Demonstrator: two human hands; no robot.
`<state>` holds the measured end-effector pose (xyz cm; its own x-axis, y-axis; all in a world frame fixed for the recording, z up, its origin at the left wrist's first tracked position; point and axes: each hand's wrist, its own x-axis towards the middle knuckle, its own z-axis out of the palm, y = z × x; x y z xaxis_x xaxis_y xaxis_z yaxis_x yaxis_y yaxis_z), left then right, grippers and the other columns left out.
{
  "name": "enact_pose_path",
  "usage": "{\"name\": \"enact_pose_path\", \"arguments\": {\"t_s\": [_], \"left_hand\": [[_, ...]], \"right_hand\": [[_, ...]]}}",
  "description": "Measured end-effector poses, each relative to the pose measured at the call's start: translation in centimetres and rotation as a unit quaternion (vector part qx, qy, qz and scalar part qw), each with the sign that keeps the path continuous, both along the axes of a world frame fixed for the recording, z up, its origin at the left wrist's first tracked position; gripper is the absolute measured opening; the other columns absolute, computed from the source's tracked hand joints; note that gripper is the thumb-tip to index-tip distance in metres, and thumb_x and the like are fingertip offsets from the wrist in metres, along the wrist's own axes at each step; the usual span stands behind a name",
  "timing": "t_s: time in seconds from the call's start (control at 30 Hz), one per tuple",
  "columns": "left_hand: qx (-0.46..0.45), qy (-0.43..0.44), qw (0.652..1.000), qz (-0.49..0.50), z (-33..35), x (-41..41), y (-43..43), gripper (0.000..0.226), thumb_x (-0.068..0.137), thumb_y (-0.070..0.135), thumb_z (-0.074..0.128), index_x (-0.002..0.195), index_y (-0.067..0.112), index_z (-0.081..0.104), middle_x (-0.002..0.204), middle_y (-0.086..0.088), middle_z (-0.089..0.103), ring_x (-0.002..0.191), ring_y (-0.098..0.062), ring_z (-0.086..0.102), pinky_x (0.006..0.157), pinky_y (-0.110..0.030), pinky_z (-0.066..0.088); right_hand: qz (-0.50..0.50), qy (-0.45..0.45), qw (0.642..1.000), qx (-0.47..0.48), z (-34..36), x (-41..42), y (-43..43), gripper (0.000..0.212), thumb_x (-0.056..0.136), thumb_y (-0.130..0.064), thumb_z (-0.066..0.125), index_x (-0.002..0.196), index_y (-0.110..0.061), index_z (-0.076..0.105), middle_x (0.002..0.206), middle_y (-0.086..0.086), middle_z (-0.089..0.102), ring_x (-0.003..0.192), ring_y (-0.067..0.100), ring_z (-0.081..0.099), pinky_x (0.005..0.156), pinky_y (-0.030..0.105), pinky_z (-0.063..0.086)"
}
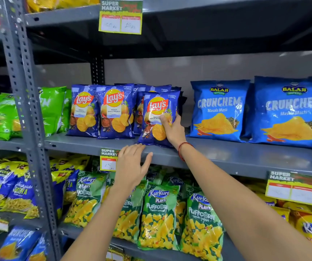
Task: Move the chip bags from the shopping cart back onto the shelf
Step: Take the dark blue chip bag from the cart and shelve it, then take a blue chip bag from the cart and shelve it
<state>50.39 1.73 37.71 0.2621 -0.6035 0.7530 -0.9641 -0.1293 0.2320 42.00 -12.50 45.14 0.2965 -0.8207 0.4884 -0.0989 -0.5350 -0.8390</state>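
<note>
My right hand (172, 131) grips a blue Lay's chip bag (156, 110) by its lower right side, standing it upright on the grey middle shelf (226, 153). Two more Lay's bags (99, 112) stand in a row to its left, with others behind them. My left hand (131, 166) hovers flat and empty at the shelf's front edge, just below the held bag, fingers spread. The shopping cart is out of view.
Two large blue Balaji Crunchem bags (256, 112) stand on the same shelf to the right. Green bags (53, 110) sit left of the Lay's row, past a grey upright post (27, 102). Kurkure Puffcorn bags (159, 213) fill the shelf below. Price tags (108, 159) hang on shelf edges.
</note>
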Motion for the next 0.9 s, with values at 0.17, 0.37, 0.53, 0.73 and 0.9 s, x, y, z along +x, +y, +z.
{"name": "enact_pose_path", "arguments": {"t_s": [0.17,0.37,0.53,0.73,0.9], "left_hand": [[0.010,-0.012,1.000,0.000,0.1,-0.1,0.1,0.061,0.088,0.050,0.028,0.118,0.006,0.059,0.120,-0.010,0.065,0.115,-0.025,0.056,0.104,-0.040,0.032],[-0.047,-0.012,0.999,-0.019,0.0,-2.4,-0.5,0.045,0.090,0.040,0.040,0.112,0.007,0.061,0.114,-0.010,0.067,0.113,-0.026,0.057,0.101,-0.043,0.037],[-0.114,-0.013,0.986,-0.122,0.5,-10.2,-3.0,0.032,0.090,0.028,0.050,0.109,0.005,0.062,0.114,-0.012,0.066,0.114,-0.028,0.057,0.096,-0.040,0.040],[-0.119,-0.029,0.948,-0.293,-2.6,-23.3,-6.1,0.030,0.088,0.024,0.050,0.106,0.004,0.064,0.111,-0.013,0.068,0.110,-0.028,0.060,0.095,-0.037,0.041],[-0.043,-0.022,0.899,-0.435,-8.8,-33.7,-7.8,0.026,0.087,0.020,0.054,0.101,0.001,0.066,0.104,-0.016,0.070,0.103,-0.030,0.064,0.094,-0.035,0.041]], "right_hand": [[-0.038,-0.047,0.997,-0.039,-0.1,-2.0,0.9,0.075,0.088,-0.056,0.050,0.144,-0.011,0.029,0.128,0.018,0.059,0.118,0.031,0.055,0.099,0.043,0.045],[-0.047,-0.094,0.991,-0.077,-0.5,-9.5,2.8,0.055,0.092,-0.047,0.050,0.134,-0.014,0.042,0.110,0.009,0.061,0.097,0.019,0.058,0.083,0.027,0.046],[-0.112,-0.144,0.976,-0.120,-3.0,-18.9,4.8,0.036,0.093,-0.032,0.056,0.122,-0.011,0.054,0.093,-0.005,0.058,0.076,-0.017,0.054,0.069,0.001,0.039],[-0.231,-0.146,0.956,-0.105,-9.0,-31.7,6.7,0.025,0.092,-0.028,0.056,0.112,-0.014,0.056,0.085,-0.017,0.058,0.072,-0.017,0.055,0.065,0.002,0.039],[-0.360,-0.110,0.926,-0.039,-16.7,-42.6,8.6,0.027,0.092,-0.029,0.056,0.113,-0.011,0.058,0.088,-0.003,0.062,0.073,-0.012,0.055,0.068,0.004,0.041]]}}
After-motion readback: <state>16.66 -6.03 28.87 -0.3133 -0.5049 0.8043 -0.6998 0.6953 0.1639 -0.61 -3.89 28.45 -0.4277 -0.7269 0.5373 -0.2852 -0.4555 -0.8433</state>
